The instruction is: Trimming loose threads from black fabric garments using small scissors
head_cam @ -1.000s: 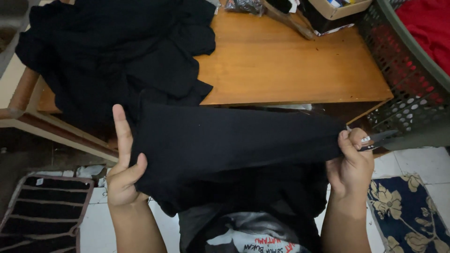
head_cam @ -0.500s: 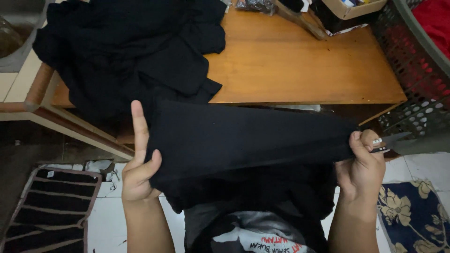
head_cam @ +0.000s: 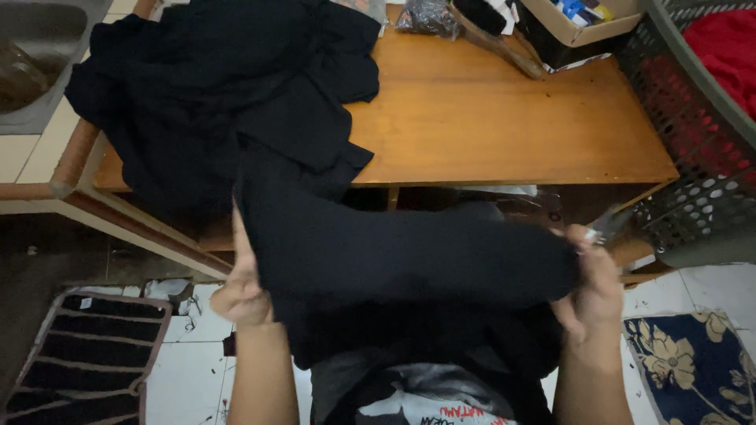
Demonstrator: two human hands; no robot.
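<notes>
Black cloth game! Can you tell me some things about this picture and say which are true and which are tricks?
1. Both hands hold the black cloth. True: left hand at one end, right hand at the other.
2. The table is blue. False: it is brown wood.
3. A heap of black clothes lies on the table. True.
4. The basket holds something green. False: red cloth is inside.
5. A flowered rug lies on the floor. True.
</notes>
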